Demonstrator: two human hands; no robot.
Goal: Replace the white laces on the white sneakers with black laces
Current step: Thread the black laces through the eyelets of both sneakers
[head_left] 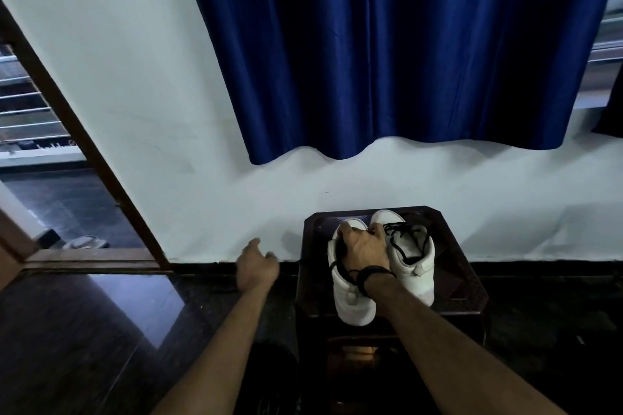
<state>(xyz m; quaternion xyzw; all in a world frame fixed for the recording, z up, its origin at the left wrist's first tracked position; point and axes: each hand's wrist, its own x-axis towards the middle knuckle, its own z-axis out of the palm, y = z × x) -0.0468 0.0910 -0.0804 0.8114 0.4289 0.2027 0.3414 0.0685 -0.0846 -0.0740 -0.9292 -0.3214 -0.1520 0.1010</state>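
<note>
Two white sneakers stand side by side on a small dark wooden table [465, 283], toes toward the wall. The right sneaker [409, 263] carries black laces [408, 239] that lie loose over its tongue. My right hand [362, 251] grips the left sneaker [352, 300] from above, fingers curled over its upper; a dark band circles that wrist. My left hand [257, 266] hovers in the air to the left of the table, fingers loosely bent, holding nothing.
A white wall stands close behind the table, with a blue curtain [387, 50] hanging above. A brown door frame [84, 158] opens at the left onto a railing. The floor [101, 330] is dark and glossy.
</note>
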